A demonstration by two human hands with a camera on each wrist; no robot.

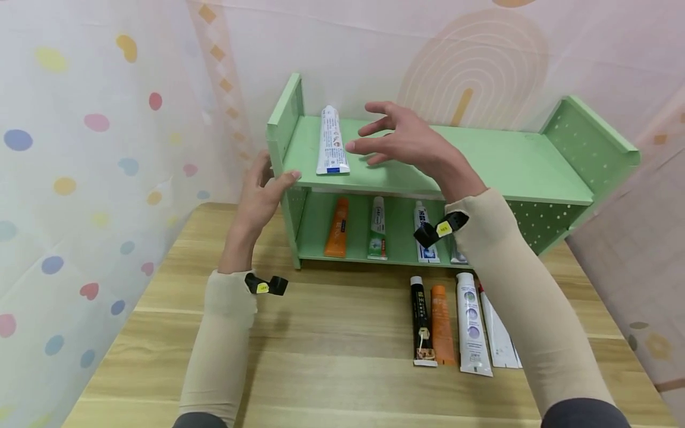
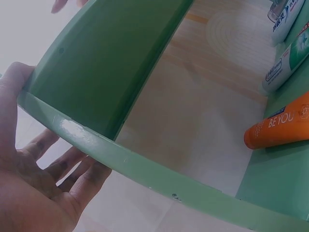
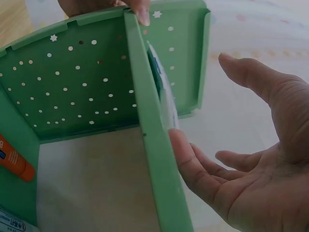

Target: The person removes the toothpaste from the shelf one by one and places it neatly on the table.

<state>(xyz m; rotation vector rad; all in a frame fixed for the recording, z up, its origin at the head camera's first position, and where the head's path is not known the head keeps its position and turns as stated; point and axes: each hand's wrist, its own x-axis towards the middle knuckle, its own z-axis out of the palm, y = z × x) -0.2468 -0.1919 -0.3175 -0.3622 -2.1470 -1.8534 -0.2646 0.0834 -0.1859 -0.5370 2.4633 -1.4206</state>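
Observation:
A green two-tier shelf stands on the table. My left hand grips its left side panel, the thumb at the front corner of the upper board and the fingers behind the panel. On that board, near the left end, lies a white toothpaste tube, cap toward the wall. Just right of the tube hovers my right hand, fingers spread and holding nothing. In the right wrist view the tube shows edge-on beyond the fingertips.
The lower tier holds an orange tube, a green-and-white tube, a blue-and-white tube and another partly behind my right sleeve. In front, on the table, lie a black tube, an orange one and two white ones. A patterned curtain hangs behind.

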